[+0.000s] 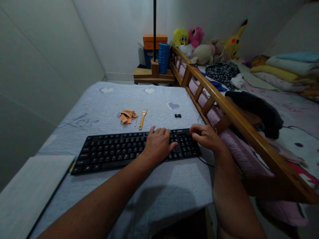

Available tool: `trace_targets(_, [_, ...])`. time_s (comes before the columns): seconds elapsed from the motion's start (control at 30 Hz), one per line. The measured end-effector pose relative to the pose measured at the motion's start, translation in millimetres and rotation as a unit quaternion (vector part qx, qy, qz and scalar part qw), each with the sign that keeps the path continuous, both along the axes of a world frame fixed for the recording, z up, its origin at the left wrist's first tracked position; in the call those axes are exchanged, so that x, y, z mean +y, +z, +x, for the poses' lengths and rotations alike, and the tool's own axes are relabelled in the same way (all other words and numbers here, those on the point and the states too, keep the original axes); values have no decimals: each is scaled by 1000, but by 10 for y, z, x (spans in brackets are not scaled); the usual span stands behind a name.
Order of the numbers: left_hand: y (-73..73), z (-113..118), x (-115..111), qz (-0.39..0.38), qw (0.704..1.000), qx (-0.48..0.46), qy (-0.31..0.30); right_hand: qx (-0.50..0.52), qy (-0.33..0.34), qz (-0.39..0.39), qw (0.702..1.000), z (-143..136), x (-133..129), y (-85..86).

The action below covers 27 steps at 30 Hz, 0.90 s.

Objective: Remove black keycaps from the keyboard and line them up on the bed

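Note:
A black keyboard (112, 149) lies on a pale blue quilted cover. My left hand (159, 142) rests over its right-middle keys with the fingers spread. Over the number pad at the keyboard's right end is my right hand (204, 135), its fingers curled in; whatever is between the fingertips is too small to make out. Beyond the keyboard lie a crumpled orange cloth (128, 117), a white cotton swab (136, 121) and a brush with a yellow handle (142, 121). Two small black keycaps (177, 116) sit side by side farther right.
A wooden bed rail (224, 109) runs along the right side, with clothes, folded bedding (289, 69) and plush toys behind it. A white flat object (32, 186) lies at the left. A black pole (155, 30) and blue roller (163, 58) stand at the back.

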State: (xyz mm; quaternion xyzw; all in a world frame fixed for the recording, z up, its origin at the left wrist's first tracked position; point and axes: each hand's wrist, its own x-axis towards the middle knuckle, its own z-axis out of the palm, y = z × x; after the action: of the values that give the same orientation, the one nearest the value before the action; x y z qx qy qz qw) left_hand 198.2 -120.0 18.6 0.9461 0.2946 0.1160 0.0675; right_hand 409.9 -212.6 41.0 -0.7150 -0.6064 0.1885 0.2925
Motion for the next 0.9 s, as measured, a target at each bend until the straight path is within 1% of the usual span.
trace_targets(0.2, [18, -3, -2, -3, 1000, 2, -1, 6, -23, -7, 1000, 119, -36, -42])
trace_targets(0.3, [15, 1, -3, 1, 1000, 0, -2, 4, -10, -12, 1000, 107, -32, -28])
trace_targets(0.43, [-5, 7, -2, 1, 1000, 2, 0, -3, 12, -1, 1000, 52, -9, -7])
trace_targets(0.53, [-13, 8, -1, 3, 1000, 2, 2, -3, 11, 0, 1000, 31, 6, -15])
trace_targets(0.73, [-13, 6, 2, 8, 1000, 1, -1, -8, -20, 7, 1000, 37, 30, -46])
trace_targets(0.9, [-17, 4, 4, 10, 1000, 1, -3, 21, 2, -21, 1000, 50, 14, -5])
